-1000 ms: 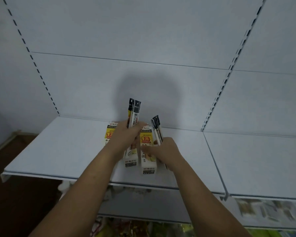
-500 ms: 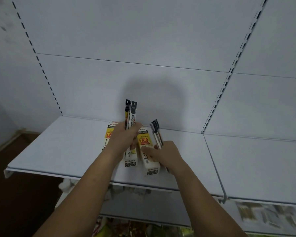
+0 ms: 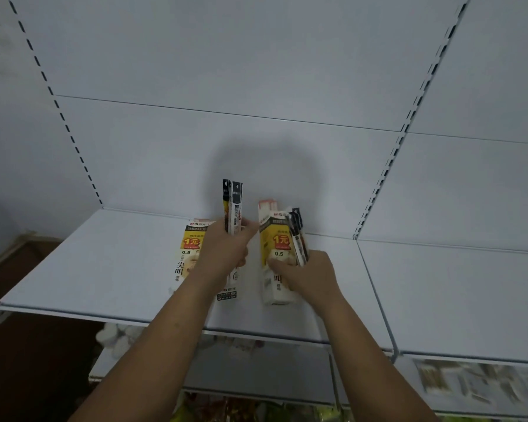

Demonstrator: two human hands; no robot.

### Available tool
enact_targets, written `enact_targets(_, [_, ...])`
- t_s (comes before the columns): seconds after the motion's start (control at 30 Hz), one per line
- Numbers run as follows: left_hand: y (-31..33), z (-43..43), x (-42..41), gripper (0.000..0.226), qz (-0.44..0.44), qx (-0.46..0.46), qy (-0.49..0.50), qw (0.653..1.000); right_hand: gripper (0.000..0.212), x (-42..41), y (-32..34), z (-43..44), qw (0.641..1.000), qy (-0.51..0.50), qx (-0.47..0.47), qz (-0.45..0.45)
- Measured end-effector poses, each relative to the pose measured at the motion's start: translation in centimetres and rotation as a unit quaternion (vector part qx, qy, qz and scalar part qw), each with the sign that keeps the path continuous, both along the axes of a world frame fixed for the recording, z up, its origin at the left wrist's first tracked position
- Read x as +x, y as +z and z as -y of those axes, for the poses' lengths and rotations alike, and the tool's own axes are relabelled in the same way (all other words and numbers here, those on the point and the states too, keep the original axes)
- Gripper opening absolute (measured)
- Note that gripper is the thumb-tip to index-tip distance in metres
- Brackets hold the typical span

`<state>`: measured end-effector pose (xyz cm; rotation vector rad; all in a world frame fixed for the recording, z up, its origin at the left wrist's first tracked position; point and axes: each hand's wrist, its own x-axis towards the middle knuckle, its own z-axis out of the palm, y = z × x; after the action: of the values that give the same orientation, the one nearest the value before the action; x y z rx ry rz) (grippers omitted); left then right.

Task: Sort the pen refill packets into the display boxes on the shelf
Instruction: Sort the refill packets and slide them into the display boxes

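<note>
Three white and yellow display boxes lie on the white shelf [image 3: 104,269]. My left hand [image 3: 226,251] grips two upright refill packets [image 3: 233,205] with black tops, held above the middle box [image 3: 229,292], which it mostly hides. The left box [image 3: 188,254] lies flat beside it. My right hand [image 3: 305,274] holds the right box [image 3: 276,254], tilted up off the shelf, together with a few black refill packets [image 3: 297,236] pressed against its right side.
The white back panel and slotted uprights [image 3: 378,190] rise behind the shelf. A second shelf section [image 3: 454,300] adjoins on the right. Lower shelves below hold blurred goods [image 3: 470,382]. A dark floor lies at the left.
My right hand has lifted the right box, tipping its top end up and moving it to the right, away from the middle box. My left hand keeps its packets upright.
</note>
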<state>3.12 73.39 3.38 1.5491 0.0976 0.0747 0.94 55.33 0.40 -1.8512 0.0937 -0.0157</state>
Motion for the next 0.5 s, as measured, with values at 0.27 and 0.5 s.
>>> enact_targets(0.27, [0.8, 3.7, 0.2, 0.031, 0.009, -0.012, -0.023, 1.000, 0.019, -1.6, 1.5, 1.3, 0.996, 0.038, 0.020, 0.074])
enact_targets(0.5, [1.0, 4.3, -0.5, 0.026, 0.056, -0.009, -0.046, 0.997, 0.016, -1.6, 1.5, 2.5, 0.997, -0.012, 0.040, 0.061])
